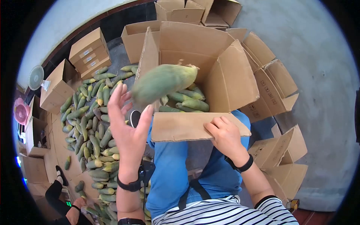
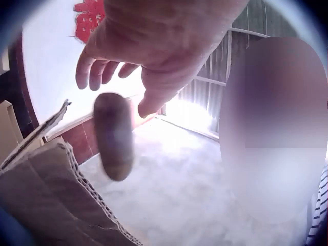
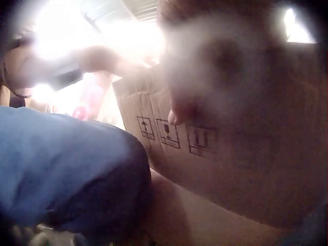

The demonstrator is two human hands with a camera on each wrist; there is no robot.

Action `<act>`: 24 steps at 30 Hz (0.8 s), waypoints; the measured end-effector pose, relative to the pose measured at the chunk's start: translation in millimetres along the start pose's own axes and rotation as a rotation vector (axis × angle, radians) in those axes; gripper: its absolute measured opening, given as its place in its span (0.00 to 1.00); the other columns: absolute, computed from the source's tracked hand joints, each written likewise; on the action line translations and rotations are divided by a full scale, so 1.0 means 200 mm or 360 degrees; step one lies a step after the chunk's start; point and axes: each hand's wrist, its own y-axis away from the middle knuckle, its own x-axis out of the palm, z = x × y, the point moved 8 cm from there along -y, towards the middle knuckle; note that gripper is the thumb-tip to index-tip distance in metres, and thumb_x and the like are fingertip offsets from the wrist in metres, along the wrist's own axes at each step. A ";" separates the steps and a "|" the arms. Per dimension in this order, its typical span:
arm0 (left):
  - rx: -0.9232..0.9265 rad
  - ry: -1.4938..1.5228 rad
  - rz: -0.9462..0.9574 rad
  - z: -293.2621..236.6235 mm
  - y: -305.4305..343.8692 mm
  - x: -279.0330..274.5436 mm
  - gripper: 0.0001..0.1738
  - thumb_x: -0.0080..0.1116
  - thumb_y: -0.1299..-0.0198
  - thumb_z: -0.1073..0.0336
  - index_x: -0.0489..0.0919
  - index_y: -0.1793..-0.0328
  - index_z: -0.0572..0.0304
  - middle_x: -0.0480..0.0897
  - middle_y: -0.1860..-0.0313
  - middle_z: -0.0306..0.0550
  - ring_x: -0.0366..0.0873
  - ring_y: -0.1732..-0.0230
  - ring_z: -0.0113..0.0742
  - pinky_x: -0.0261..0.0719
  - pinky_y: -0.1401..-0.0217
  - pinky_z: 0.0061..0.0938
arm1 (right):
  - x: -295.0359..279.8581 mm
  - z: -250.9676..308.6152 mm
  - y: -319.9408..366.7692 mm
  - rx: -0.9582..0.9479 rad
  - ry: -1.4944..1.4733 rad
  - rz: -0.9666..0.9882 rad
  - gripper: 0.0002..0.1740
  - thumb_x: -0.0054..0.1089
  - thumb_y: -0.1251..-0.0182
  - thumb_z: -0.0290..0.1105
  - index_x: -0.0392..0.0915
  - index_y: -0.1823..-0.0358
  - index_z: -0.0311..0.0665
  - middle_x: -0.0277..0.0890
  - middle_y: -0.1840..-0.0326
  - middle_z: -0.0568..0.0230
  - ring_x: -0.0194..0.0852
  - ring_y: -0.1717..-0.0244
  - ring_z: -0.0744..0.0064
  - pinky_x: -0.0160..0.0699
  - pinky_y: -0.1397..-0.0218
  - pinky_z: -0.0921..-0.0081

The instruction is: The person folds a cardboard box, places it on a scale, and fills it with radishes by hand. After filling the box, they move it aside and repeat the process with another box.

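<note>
Head view: taken from above, pointed steeply down, wide fisheye. The cardboard box (image 1: 187,41) and the floor (image 1: 322,93) are covered at mid range.
Left wrist view: taken from under the left hand (image 2: 164,46), aimed out past the fingers, very near.
Right wrist view: set close against the box wall, below the right hand (image 3: 215,66), heavily blurred.
The box is shared by all three views, and the blue trouser leg (image 3: 66,164) by head and right wrist.

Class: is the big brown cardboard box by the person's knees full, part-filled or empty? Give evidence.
Part-filled: the brown cardboard box holds a few long green vegetables low down; its inner walls stand bare.
</note>
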 end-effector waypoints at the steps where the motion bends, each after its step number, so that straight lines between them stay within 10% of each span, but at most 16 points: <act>1: 0.0003 -0.0084 0.0025 -0.01 0.00 0.04 0.35 0.65 0.44 0.71 0.66 0.30 0.65 0.73 0.37 0.52 0.75 0.39 0.44 0.73 0.35 0.37 | 0.00 0.00 0.00 -0.0029 -0.0019 -0.0020 0.18 0.64 0.59 0.21 0.81 0.62 0.41 0.71 0.68 0.64 0.72 0.64 0.60 0.75 0.61 0.67; 10: 0.0356 -0.0961 0.0950 -0.08 0.60 0.12 0.29 0.69 0.49 0.71 0.75 0.39 0.63 0.68 0.31 0.60 0.62 0.27 0.59 0.61 0.27 0.47 | 0.01 -0.01 0.02 -0.0092 -0.0016 -0.0116 0.07 0.60 0.51 0.26 0.77 0.68 0.41 0.71 0.68 0.62 0.72 0.62 0.60 0.76 0.61 0.66; 16: 0.0485 -0.1122 0.0803 -0.07 0.65 0.15 0.29 0.69 0.49 0.69 0.75 0.38 0.63 0.61 0.26 0.65 0.59 0.26 0.64 0.59 0.27 0.50 | 0.00 -0.06 0.04 -0.0036 -0.0074 0.0079 0.10 0.63 0.48 0.27 0.79 0.62 0.41 0.72 0.63 0.62 0.73 0.59 0.56 0.76 0.58 0.63; 20: 0.0426 -0.1172 0.0711 0.00 0.65 0.13 0.31 0.69 0.49 0.70 0.73 0.36 0.64 0.57 0.23 0.67 0.58 0.25 0.65 0.59 0.26 0.49 | -0.30 -0.09 0.10 -0.0024 -0.0126 -0.0340 0.21 0.69 0.42 0.39 0.80 0.48 0.41 0.74 0.38 0.54 0.72 0.40 0.52 0.74 0.40 0.62; 24: 0.0318 -0.1209 0.0859 0.17 0.70 0.11 0.34 0.68 0.47 0.67 0.72 0.33 0.63 0.56 0.23 0.67 0.56 0.24 0.66 0.57 0.24 0.50 | -0.43 -0.38 0.32 0.0399 -0.0136 -0.0808 0.24 0.67 0.38 0.40 0.78 0.43 0.37 0.71 0.35 0.51 0.70 0.37 0.50 0.70 0.34 0.59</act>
